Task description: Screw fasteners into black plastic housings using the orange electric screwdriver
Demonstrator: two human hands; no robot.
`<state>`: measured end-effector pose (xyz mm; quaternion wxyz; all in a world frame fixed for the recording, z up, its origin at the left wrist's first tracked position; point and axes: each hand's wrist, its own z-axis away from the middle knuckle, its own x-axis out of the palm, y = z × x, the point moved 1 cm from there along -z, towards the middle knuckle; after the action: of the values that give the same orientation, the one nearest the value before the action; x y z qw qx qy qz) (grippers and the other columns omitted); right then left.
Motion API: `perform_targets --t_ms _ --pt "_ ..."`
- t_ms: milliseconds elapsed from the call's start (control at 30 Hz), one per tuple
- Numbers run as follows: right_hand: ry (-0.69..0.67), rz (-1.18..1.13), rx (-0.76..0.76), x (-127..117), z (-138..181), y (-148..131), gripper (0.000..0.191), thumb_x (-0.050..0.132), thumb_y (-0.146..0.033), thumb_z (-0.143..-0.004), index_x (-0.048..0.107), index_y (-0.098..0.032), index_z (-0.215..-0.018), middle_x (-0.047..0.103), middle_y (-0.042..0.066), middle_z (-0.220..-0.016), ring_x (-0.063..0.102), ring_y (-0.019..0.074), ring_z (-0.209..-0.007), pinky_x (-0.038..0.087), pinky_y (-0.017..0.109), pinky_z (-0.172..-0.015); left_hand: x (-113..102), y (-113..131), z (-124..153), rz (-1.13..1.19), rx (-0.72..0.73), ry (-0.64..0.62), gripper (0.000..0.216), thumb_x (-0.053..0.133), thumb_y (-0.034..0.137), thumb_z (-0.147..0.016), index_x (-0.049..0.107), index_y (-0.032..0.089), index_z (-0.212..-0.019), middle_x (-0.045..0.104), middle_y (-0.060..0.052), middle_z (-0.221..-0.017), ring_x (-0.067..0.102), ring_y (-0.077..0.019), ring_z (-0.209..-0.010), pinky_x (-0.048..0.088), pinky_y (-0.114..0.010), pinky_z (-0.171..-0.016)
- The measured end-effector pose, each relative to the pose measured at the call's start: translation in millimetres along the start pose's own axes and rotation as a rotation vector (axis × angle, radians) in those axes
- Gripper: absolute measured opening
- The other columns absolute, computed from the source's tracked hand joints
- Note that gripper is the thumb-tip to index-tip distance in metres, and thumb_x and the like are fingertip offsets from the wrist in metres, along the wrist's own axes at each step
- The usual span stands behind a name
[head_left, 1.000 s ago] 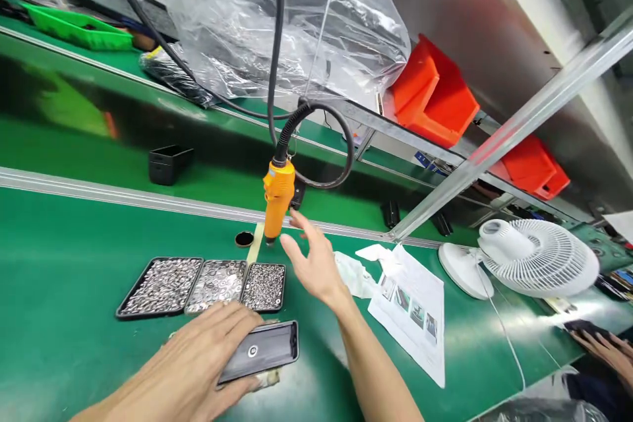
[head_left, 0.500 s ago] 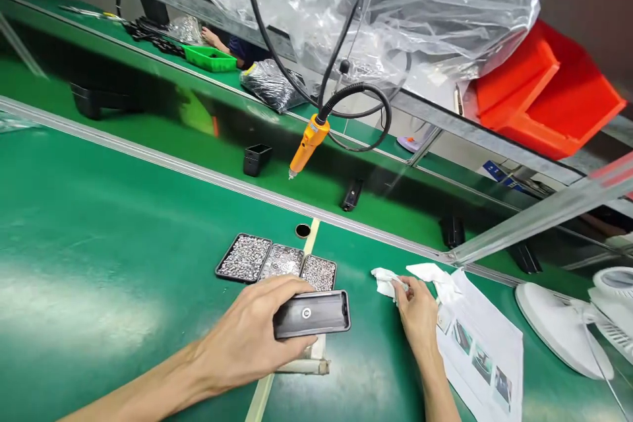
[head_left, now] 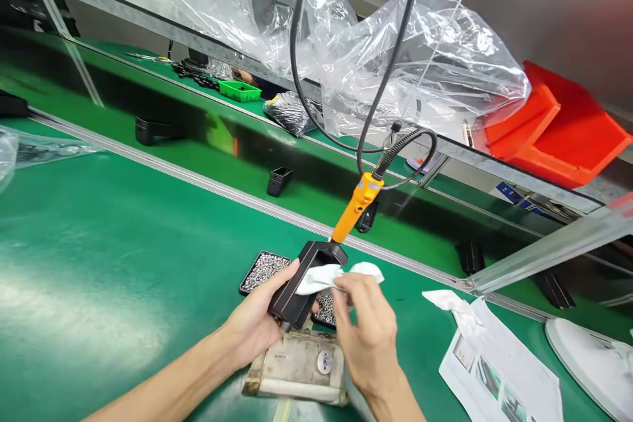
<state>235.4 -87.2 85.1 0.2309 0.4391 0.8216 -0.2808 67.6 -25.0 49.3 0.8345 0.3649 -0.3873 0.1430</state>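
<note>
My left hand (head_left: 257, 323) grips a black rectangular case (head_left: 302, 277), lifted and tilted up off the bench. My right hand (head_left: 368, 333) pinches a white cloth (head_left: 321, 275) and presses it against the case's upper face. Below the hands lies a worn, taped block (head_left: 297, 369) with a round metal insert. Black trays of small metal parts (head_left: 264, 270) sit just behind the case, partly hidden by it. An orange electric screwdriver (head_left: 355, 208) hangs on a black cable above the case.
A sheet of printed instructions (head_left: 499, 369) and a second white cloth (head_left: 448, 300) lie to the right, with a white fan base (head_left: 588, 362) beyond. Black cases (head_left: 279, 180) ride the green conveyor behind the metal rail. Red bins (head_left: 558, 128) and clear plastic sheeting (head_left: 395, 59) hang overhead.
My left hand has lifted the black case off the block and tilted it up. My right hand picked up the white cloth and brought it onto the case. The view shifted left.
</note>
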Motion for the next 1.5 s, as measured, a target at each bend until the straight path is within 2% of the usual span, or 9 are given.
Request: perform_targets --t_ms 100,333,567,933,1133,1200,1333,1400,1500 --pt "-0.053 -0.012 -0.02 18.9 -3.9 -12.7 0.021 0.064 -0.009 -0.096 0.066 -0.017 -0.116 0.072 0.01 -0.11 0.066 0.0211 -0.097 0.058 0.035 -0.082 2.1 -1.7 1.2 0.064 -0.019 0.037 0.033 0.064 0.034 -0.102 0.07 0.008 -0.121 0.075 -0.013 -0.102 0.071 -0.017 -0.076 0.061 -0.026 -0.07" --pt "0.043 -0.145 -0.005 35.9 2.4 -19.4 0.029 0.064 0.001 -0.092 0.068 -0.018 -0.113 0.073 0.007 -0.102 0.065 0.019 -0.089 0.056 0.035 -0.077 2.7 -3.1 4.2 0.102 0.011 0.02 0.026 0.065 0.03 -0.102 0.074 0.008 -0.112 0.076 -0.012 -0.096 0.071 -0.0159 -0.075 0.06 -0.024 -0.07" --pt "0.053 -0.035 -0.045 37.9 1.6 -20.3 0.029 0.063 0.002 -0.091 0.067 -0.015 -0.115 0.072 0.01 -0.102 0.063 0.0207 -0.088 0.054 0.035 -0.074 -1.1 -5.9 2.0 0.1 0.029 -0.05 0.03 0.069 0.033 -0.1 0.073 0.01 -0.117 0.076 -0.011 -0.094 0.074 -0.021 -0.091 0.062 -0.027 -0.083" --pt "0.029 -0.087 -0.083 37.4 1.1 -19.9 0.027 0.063 0.003 -0.09 0.066 -0.014 -0.111 0.071 0.009 -0.099 0.06 0.0179 -0.083 0.052 0.031 -0.071 -2.2 -8.8 2.1 0.036 0.059 -0.091 0.032 0.073 0.039 -0.097 0.074 0.01 -0.112 0.076 -0.012 -0.102 0.073 -0.0205 -0.089 0.061 -0.026 -0.079" --pt "0.053 -0.179 -0.014 37.7 0.7 -18.8 0.024 0.062 -0.001 -0.093 0.07 -0.018 -0.108 0.073 0.007 -0.099 0.064 0.0168 -0.087 0.052 0.031 -0.078 -6.2 -8.9 -0.9 0.041 0.061 -0.102 0.035 0.074 0.039 -0.096 0.073 0.009 -0.113 0.076 -0.014 -0.104 0.072 -0.0211 -0.088 0.061 -0.028 -0.079" --pt "-0.016 -0.338 0.094 33.8 -1.2 -16.6 0.02 0.063 -0.005 -0.094 0.074 -0.02 -0.101 0.074 0.004 -0.094 0.065 0.0149 -0.083 0.052 0.027 -0.074 -7.5 -9.2 -3.7 0.051 0.049 -0.094 0.035 0.072 0.04 -0.097 0.072 0.009 -0.114 0.075 -0.014 -0.104 0.071 -0.0206 -0.085 0.06 -0.028 -0.076" --pt "-0.071 -0.623 0.565 10.6 0.0 10.1 0.011 0.071 -0.031 -0.094 0.078 -0.022 -0.094 0.075 0.004 -0.094 0.068 0.0145 -0.083 0.054 0.023 -0.07 -7.2 -7.5 -7.9 0.058 0.006 -0.086 0.039 0.067 0.043 -0.099 0.069 0.009 -0.118 0.074 -0.016 -0.1 0.07 -0.0208 -0.076 0.059 -0.028 -0.067" --pt "0.041 -0.632 0.764 -8.9 6.7 36.3 0.027 0.077 -0.045 -0.088 0.078 -0.02 -0.099 0.075 0.005 -0.098 0.068 0.0158 -0.083 0.054 0.024 -0.07 -6.2 -5.9 -7.9 0.056 -0.032 -0.101 0.044 0.065 0.047 -0.099 0.067 0.007 -0.115 0.073 -0.018 -0.096 0.069 -0.022 -0.071 0.059 -0.029 -0.064" --pt "0.287 -0.489 0.927 -43.7 28.4 84.2 0.051 0.082 -0.06 -0.077 0.076 -0.018 -0.106 0.075 0.007 -0.101 0.068 0.0196 -0.087 0.053 0.027 -0.072 -5.6 -3.6 -6.9 0.067 -0.062 -0.128 0.044 0.065 0.049 -0.098 0.066 0.007 -0.113 0.071 -0.02 -0.094 0.069 -0.0232 -0.071 0.058 -0.03 -0.063"
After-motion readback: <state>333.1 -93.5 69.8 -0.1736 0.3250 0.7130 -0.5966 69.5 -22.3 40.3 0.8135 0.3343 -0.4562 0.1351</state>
